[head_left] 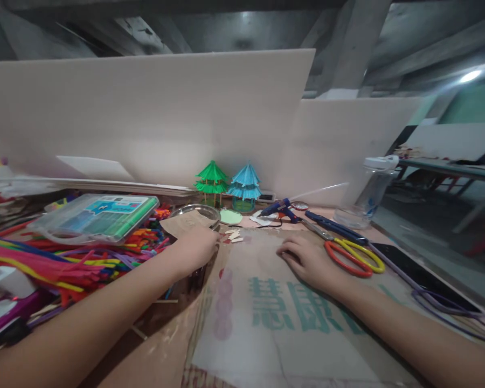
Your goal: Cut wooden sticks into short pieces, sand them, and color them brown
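Note:
My left hand [198, 249] is closed, fingers pointing down, beside a small pile of short wooden stick pieces [235, 235]. What it grips, if anything, is hidden. My right hand [307, 262] rests on a printed sheet [254, 345] with large green characters, its thumb and fingers loosely apart and nothing between them. Behind the hands stand a green model pavilion [212, 178] and a blue one [246, 182], both with tiered, pleated roofs. A brown piece of card [181, 223] lies over a round metal dish [210, 211] just beyond my left hand.
Left are bundled coloured pipe cleaners [44, 264] and a clear plastic case [101, 215]. A blue glue gun [281, 207], scissors with red and yellow handles [347, 257], a black phone [412, 269] and a clear bottle [367, 194] are on the right. White boards [145, 113] stand behind.

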The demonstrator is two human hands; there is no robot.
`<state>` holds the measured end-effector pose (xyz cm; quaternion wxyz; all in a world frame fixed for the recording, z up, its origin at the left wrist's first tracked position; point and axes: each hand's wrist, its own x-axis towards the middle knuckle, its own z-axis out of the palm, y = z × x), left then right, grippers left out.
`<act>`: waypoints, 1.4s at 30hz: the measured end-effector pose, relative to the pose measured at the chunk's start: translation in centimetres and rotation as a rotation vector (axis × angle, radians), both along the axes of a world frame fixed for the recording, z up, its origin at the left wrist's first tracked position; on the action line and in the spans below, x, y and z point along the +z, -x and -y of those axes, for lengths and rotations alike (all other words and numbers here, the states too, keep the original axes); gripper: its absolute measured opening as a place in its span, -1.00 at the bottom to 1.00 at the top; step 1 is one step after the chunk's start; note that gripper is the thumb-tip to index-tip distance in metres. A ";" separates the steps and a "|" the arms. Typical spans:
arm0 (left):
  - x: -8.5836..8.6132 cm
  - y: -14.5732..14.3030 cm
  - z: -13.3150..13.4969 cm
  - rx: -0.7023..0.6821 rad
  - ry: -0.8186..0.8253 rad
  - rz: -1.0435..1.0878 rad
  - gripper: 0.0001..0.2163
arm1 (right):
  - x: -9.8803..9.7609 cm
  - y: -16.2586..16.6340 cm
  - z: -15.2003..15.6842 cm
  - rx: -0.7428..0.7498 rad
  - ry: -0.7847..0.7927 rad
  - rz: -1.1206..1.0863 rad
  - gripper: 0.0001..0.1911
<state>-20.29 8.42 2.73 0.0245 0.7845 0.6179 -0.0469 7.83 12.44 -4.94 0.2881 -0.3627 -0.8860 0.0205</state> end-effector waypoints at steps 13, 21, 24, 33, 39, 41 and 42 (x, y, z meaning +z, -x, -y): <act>0.6 0.6 0.5 0.088 0.032 -0.134 -0.73 | 0.5 -0.2 -0.1 -0.029 0.033 -0.016 -0.75; -2.3 -3.1 0.6 -0.304 -0.231 0.113 -0.76 | 1.5 -0.5 0.8 -0.007 0.275 0.179 -0.38; -4.0 -3.7 0.6 -0.413 -0.251 0.181 -0.74 | 2.7 0.8 4.7 0.274 0.437 0.152 -0.39; -5.2 -2.8 -0.1 -0.487 -0.323 0.204 -0.70 | 3.9 -1.1 6.3 -0.008 0.376 -0.026 -0.37; -5.6 -2.8 -0.3 -0.505 -0.366 0.202 -0.72 | 2.7 -0.3 7.2 0.400 0.690 0.034 -0.43; -5.7 -2.7 -0.4 -0.505 -0.378 0.209 -0.72 | 3.1 0.1 6.5 0.079 0.498 -0.117 -0.45; -5.7 -2.7 -0.4 -0.506 -0.383 0.210 -0.72 | 3.3 0.3 6.2 0.035 0.479 -0.114 -0.40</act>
